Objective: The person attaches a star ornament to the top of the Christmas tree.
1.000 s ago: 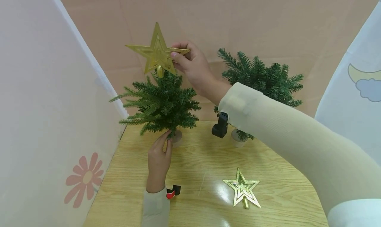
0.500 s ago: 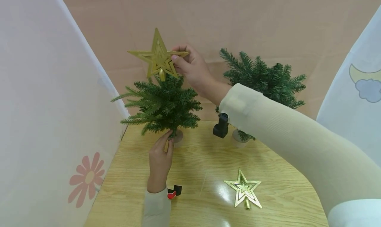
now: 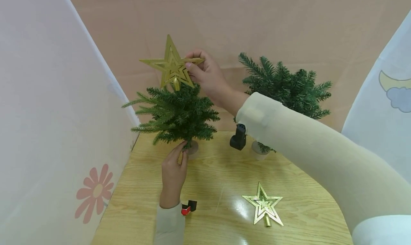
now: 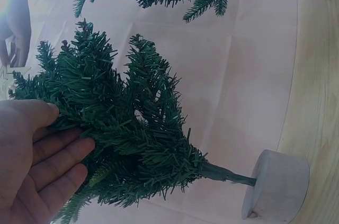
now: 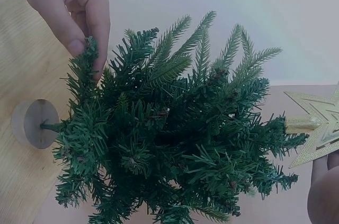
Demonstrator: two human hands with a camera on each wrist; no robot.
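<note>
A peach-colored backdrop (image 3: pixel 221 24) hangs behind a person's workspace, flanked by pale side panels (image 3: pixel 48 95). In front of it spreads a wood-grain tabletop (image 3: pixel 212 180). A cream sleeve (image 3: pixel 302 141) crosses from the right, partly hiding the right-hand tree (image 3: pixel 285 86), a small artificial evergreen near the backdrop. Beside it, well apart, stands the left-hand tree (image 3: pixel 184 111), bushy and upright, with lighter green sprigs fanning out to the left. At its crown is the held star (image 3: pixel 173 67), a gold, five-pointed topper with one point up. The right hand (image 3: pixel 208 73) grasps the star, thumb and fingers pinching one of its side points. Low on the same tree, the left hand (image 3: pixel 174 168) grasps a bottom branch between thumb and fingers, just beside the base. A second star (image 3: pixel 263 204), also gold, lies flat on the tabletop, nearer the camera than the right-hand tree. Round bases (image 3: pixel 192 148) support both trees. Smallest is the held star's socket (image 5: pixel 301 124), which meets the tree's tip in the right wrist view; how far the tip sits inside, one cannot tell.
</note>
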